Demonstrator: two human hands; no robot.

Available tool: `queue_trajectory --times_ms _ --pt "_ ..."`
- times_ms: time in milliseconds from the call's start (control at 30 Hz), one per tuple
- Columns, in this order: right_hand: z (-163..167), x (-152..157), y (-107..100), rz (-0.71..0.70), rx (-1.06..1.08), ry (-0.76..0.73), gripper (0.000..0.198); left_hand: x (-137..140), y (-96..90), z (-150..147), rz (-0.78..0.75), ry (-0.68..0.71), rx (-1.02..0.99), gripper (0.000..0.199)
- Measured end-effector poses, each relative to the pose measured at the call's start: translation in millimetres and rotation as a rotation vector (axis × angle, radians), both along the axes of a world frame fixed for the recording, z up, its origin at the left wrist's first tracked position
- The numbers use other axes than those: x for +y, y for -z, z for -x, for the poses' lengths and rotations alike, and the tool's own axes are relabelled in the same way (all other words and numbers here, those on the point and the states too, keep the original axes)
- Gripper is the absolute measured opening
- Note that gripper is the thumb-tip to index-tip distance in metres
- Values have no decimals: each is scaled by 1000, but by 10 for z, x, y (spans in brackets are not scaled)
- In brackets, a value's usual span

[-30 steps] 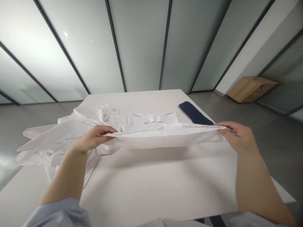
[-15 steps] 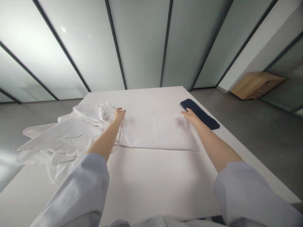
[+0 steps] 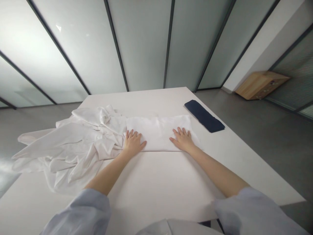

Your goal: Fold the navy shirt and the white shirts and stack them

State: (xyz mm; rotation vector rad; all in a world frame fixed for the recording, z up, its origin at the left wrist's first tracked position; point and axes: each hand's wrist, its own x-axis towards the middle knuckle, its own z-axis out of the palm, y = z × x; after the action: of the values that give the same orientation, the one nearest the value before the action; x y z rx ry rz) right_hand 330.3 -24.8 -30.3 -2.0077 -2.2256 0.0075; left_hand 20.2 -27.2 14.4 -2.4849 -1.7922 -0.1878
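Note:
A white cloth [image 3: 158,130] lies flat in a rectangle on the white table, its near edge straight. My left hand [image 3: 133,142] rests open on its left part, fingers spread and palm down. On the right part my right hand [image 3: 183,138] lies likewise open, with fingers apart. Against the cloth's left end sits a heap of crumpled white fabric [image 3: 80,140], which spreads over the table's left side. Whether the heap and the flat cloth are separate pieces, I cannot tell.
A folded dark blue cloth [image 3: 204,116] lies near the right edge of the white table [image 3: 156,186]. Beyond the table stand frosted glass panels [image 3: 144,45] with dark frames. A wooden cabinet [image 3: 261,85] is on the floor at the far right.
Both hands have come nearer to me and closer together, from above the cloth's far corners down onto its surface. The cloth now lies flatter. The dark blue cloth stays put.

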Motion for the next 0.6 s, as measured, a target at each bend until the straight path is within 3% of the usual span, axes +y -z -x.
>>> queue_trajectory --times_ms 233,433,600 --pt "-162 302 -92 -22 -18 -46 57 137 144 61 27 -124 -9 59" --pt "-270 260 -87 -167 64 -35 42 58 161 97 -14 -188 -29 61" --pt "-335 233 -82 -197 83 -26 38 44 157 54 -19 -223 -29 63"
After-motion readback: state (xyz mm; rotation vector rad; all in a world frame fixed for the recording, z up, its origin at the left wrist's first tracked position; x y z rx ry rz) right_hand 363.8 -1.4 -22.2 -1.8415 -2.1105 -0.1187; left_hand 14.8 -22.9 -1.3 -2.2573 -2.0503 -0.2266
